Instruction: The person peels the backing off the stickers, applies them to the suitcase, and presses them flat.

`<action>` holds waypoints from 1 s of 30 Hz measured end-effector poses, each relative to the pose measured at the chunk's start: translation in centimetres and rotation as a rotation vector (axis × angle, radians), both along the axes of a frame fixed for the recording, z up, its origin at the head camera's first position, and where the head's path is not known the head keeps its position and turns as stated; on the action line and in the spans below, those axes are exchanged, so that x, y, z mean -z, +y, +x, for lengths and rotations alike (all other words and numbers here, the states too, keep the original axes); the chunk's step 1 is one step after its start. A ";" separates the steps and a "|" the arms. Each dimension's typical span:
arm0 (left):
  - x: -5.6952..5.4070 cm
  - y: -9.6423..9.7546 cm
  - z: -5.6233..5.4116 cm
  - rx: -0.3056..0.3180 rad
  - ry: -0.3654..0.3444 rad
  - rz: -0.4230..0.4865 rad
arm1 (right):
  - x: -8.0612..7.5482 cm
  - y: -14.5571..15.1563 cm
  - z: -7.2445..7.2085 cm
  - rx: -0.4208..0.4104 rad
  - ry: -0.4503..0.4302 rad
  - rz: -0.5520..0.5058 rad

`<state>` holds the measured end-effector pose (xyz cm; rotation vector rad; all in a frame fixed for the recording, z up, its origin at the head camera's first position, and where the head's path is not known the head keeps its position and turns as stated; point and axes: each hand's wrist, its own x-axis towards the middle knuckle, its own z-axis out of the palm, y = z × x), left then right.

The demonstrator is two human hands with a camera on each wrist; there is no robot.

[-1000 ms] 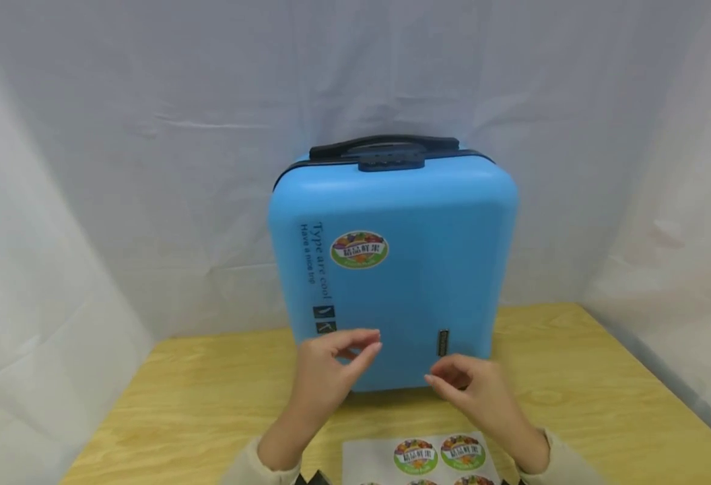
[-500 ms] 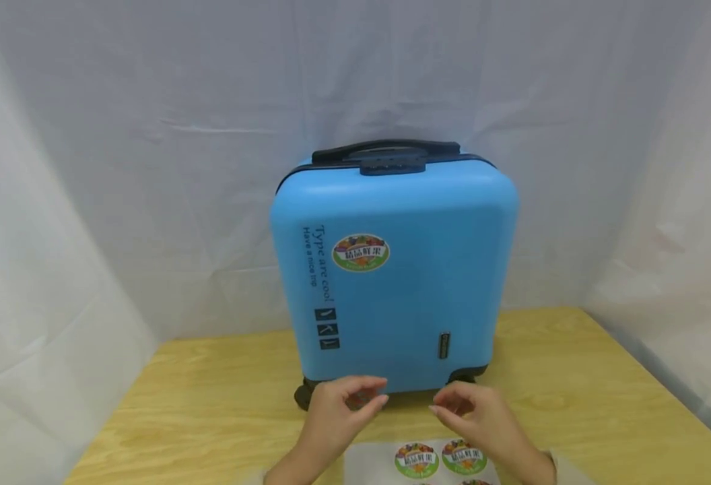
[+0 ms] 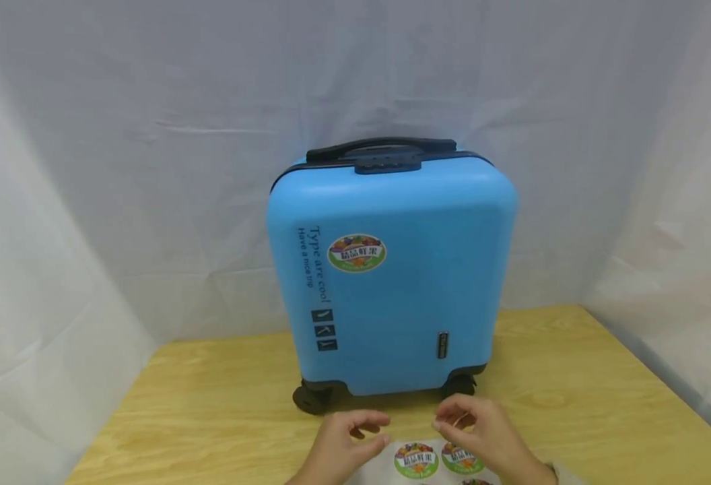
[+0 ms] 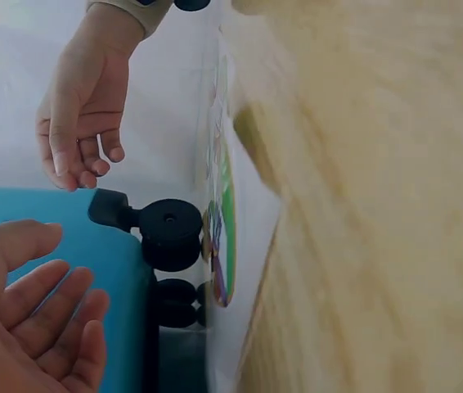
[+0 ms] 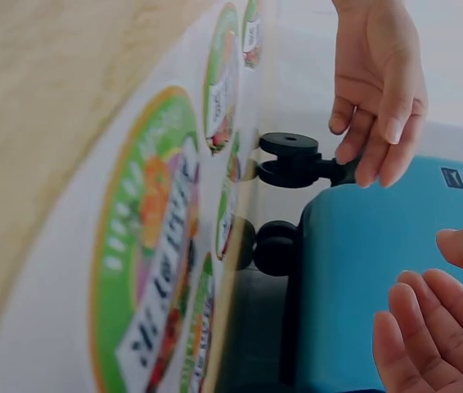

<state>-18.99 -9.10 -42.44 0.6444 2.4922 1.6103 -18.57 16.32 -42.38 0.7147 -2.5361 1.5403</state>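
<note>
A light blue hard-shell suitcase stands upright on its wheels. One oval fruit sticker is on the upper left of its front, beside printed lettering. In front of the suitcase lies a white sticker sheet bearing several more fruit stickers. My left hand hovers over the sheet's left part, fingers loosely bent and thumb apart. Above the sheet's right side, my right hand has its fingers loosely curved and partly covers one sticker. Both wrist views show the two palms facing each other, nothing held.
The wooden table carries everything, with white cloth behind it and at both sides. Black caster wheels jut from the suitcase bottom just beyond the hands. On top is a black carry handle.
Both hands have come down and back from in front of the suitcase toward the sticker sheet, the left one farther. The suitcase and its sticker stay in place.
</note>
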 end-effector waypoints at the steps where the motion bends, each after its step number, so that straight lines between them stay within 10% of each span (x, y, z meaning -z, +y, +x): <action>1: 0.1 0.0 0.0 0.004 -0.022 0.004 | 0.1 0.0 0.0 -0.006 -0.001 0.000; 14: 1.7 0.4 -0.2 0.052 -0.211 0.040 | 0.8 0.1 0.2 -0.063 -0.113 -0.006; 30: 2.5 0.3 -1.2 0.052 -0.068 -0.190 | 2.0 -1.0 0.1 -0.176 -0.285 -0.021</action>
